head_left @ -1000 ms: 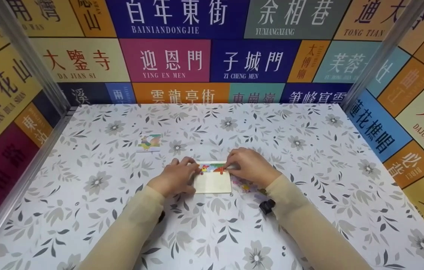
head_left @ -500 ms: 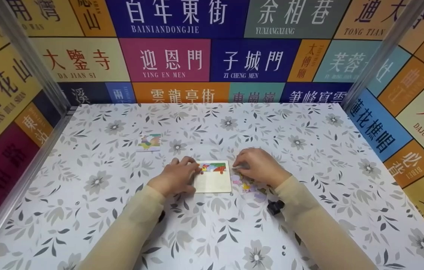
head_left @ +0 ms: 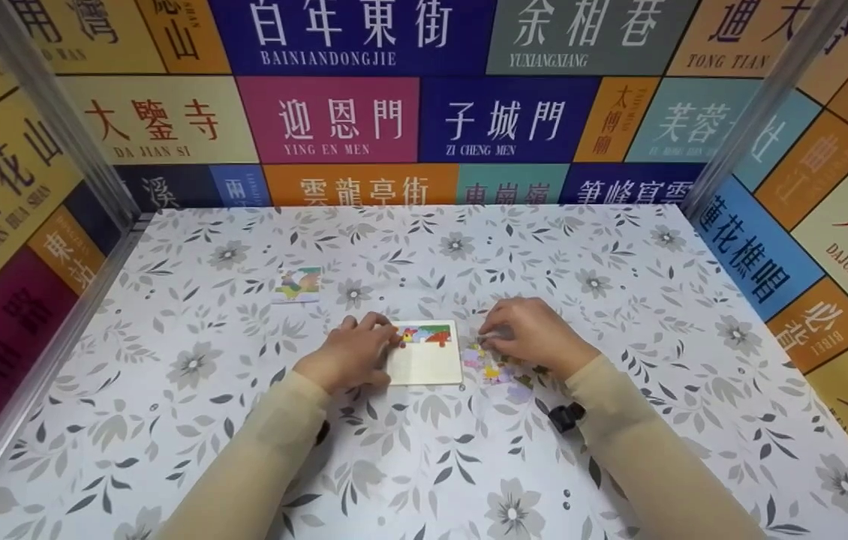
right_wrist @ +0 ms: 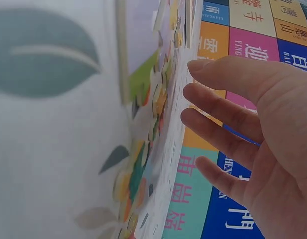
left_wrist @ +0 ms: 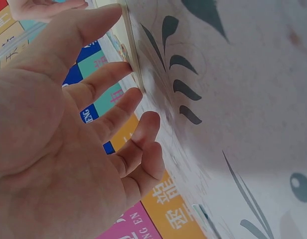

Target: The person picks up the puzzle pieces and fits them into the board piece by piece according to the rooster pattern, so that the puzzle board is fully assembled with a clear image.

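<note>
A small pale puzzle board [head_left: 428, 366] lies on the flowered tablecloth [head_left: 431, 465], with a few coloured pieces [head_left: 428, 333] fitted along its far edge. My left hand [head_left: 353, 352] rests at the board's left side, its straight fingers [left_wrist: 101, 82] touching the board's edge [left_wrist: 129, 45]. To the right of the board, my right hand [head_left: 536, 336] hovers over a heap of several loose coloured pieces [head_left: 491, 366]. In the right wrist view its fingers [right_wrist: 228, 112] are relaxed and hold nothing, just above the loose pieces [right_wrist: 153, 114].
A small picture card [head_left: 298, 285] lies on the cloth at the far left of the board. Walls covered in coloured signs [head_left: 424, 112] enclose the table on three sides, with metal posts [head_left: 56, 120] at the back corners.
My right hand has moved from the board's far right corner to the right, over the loose pieces. My left hand and the board have stayed in place.
</note>
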Demonstrator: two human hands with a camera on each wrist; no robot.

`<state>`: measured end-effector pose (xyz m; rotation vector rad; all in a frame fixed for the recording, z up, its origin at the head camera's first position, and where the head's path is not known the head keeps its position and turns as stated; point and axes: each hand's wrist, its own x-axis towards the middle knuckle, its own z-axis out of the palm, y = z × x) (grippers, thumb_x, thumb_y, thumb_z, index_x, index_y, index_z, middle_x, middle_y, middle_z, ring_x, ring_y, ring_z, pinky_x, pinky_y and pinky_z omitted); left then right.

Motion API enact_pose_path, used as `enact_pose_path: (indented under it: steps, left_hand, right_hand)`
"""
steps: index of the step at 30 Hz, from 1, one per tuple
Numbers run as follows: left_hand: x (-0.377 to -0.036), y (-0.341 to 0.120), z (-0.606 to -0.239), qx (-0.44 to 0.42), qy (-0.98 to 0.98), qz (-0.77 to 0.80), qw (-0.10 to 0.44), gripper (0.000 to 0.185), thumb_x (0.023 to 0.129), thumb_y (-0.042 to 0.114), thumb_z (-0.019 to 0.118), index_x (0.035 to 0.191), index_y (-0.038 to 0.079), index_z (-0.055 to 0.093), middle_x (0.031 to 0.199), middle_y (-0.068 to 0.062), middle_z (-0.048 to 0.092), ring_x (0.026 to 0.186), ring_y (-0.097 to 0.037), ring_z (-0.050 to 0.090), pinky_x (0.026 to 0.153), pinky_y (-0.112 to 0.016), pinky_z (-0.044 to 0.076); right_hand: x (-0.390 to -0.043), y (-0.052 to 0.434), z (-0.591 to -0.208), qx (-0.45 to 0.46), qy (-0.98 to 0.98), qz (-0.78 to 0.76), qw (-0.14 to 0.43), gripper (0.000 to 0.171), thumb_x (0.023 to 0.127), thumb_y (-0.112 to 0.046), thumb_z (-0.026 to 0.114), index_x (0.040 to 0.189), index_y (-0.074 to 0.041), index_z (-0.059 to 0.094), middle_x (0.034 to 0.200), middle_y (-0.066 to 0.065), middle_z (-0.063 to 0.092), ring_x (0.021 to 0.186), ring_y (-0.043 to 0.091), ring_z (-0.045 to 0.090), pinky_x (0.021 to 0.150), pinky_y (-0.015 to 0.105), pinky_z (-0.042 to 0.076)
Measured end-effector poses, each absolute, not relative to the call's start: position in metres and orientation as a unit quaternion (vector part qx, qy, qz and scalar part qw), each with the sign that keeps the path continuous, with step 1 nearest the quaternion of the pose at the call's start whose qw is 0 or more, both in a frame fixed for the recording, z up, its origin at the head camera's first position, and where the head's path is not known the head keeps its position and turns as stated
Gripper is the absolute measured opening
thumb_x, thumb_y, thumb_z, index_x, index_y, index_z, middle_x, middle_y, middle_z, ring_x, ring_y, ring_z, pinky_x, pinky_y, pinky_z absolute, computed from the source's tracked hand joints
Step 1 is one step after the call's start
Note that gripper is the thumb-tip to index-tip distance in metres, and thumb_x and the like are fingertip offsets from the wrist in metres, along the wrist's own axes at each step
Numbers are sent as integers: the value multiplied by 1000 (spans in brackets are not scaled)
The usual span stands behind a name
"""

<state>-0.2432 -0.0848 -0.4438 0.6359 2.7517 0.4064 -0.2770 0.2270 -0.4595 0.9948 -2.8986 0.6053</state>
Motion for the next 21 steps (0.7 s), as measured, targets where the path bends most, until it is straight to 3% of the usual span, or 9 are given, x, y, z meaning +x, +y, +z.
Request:
enact_pose_path:
  steps: [7,21]
  left_hand:
    - [-244,-85,-443,212,955,140,152,57,83,24,84,135,19,62,153,-8,45,126,-36,47,106,-57,43]
    - [-243,-86,-444,208,953,150,161,54,84,22,84,133,20,62,153,-7,44,127,-36,45,108,-57,41]
  right_hand:
    - [-273,228,-461,318,-929,191,1,12,89,-16,80,100,-16,83,103,-1,76,100,20,71,93,42,56]
    - [-265,234,-460,324,-920,219,-17,14,88,-17,81,103,-16,82,100,-4,75,95,16,70,90,40,57]
